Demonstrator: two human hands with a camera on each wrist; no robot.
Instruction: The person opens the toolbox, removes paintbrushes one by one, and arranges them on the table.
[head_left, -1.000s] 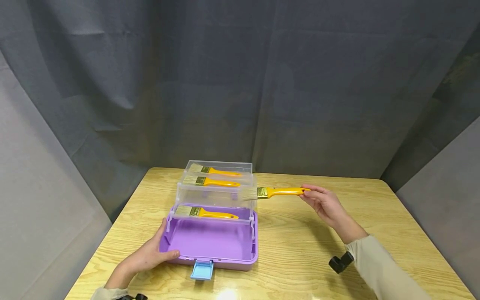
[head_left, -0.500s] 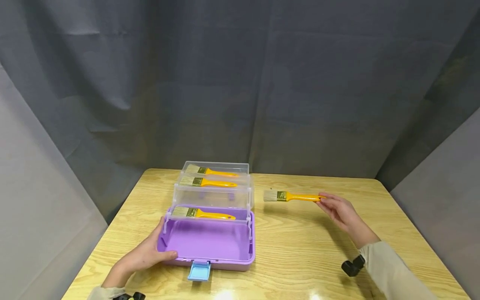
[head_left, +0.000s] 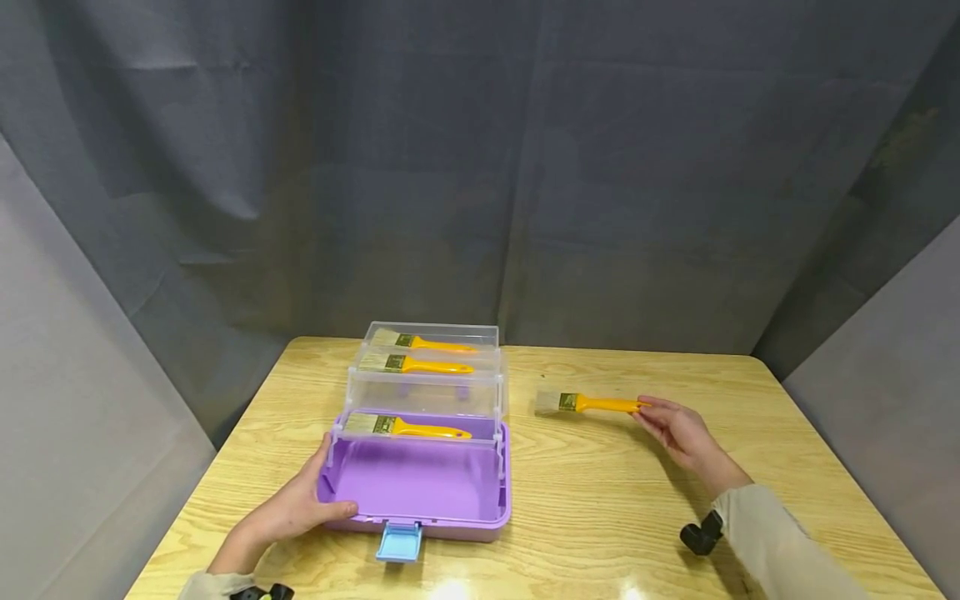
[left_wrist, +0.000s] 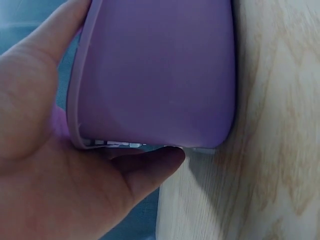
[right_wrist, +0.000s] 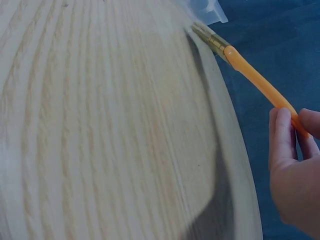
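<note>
My right hand (head_left: 678, 435) pinches the handle end of a paintbrush (head_left: 606, 405), which lies level low over the table to the right of the box. Its yellow handle, brass-coloured ferrule and pale bristles show in the right wrist view too, thumb and fingertips at the handle's tip. A purple storage box (head_left: 420, 483) stands with its clear tiered trays (head_left: 427, 393) raised. On the trays lie three more paintbrushes, among them a front paintbrush (head_left: 431, 431). My left hand (head_left: 292, 504) grips the box's left end, thumb over the front rim and fingers along the side.
A light wooden table (head_left: 600, 508) bears everything. The box's blue latch (head_left: 399, 542) hangs down at its front. Behind the table is a dark grey curtain (head_left: 637, 183), with pale panels on both sides.
My right hand has carried the paintbrush away from the trays, to the right and then down close to the table. The left hand keeps its grip on the box.
</note>
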